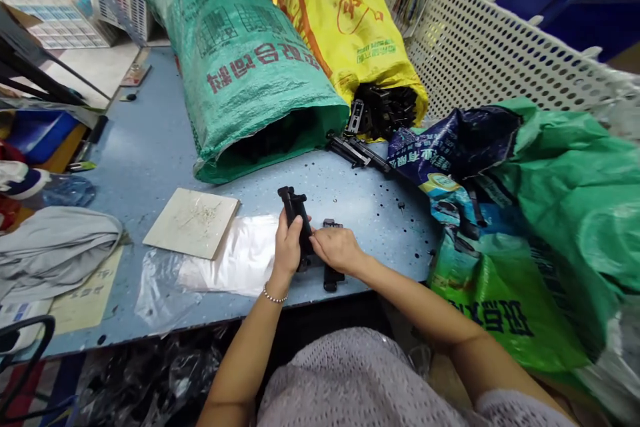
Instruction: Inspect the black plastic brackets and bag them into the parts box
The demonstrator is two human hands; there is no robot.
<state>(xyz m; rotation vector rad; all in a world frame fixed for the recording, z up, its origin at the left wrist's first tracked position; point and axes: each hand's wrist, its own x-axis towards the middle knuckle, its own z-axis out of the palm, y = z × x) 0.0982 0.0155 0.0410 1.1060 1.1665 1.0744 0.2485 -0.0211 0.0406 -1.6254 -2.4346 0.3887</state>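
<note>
Leaning slightly, the long black part (pixel 305 239) looks slender.

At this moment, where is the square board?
In the head view, the board lies on the table, left of the left hand, nearer than the green sack.

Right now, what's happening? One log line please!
left hand: holding long black part | right hand: at its side, grip unclear | on blue table: second black part, green woven sack

On the blue tabletop (pixel 150 153) here, a square cream slab (pixel 193 219) sits left of the long black part (pixel 305 240) between bare left hand (pixel 289 240) and bare right hand (pixel 340 250), bulging green woven sack (pixel 240 67) behind, yellow woven sack (pixel 353 27) right of that.
</note>
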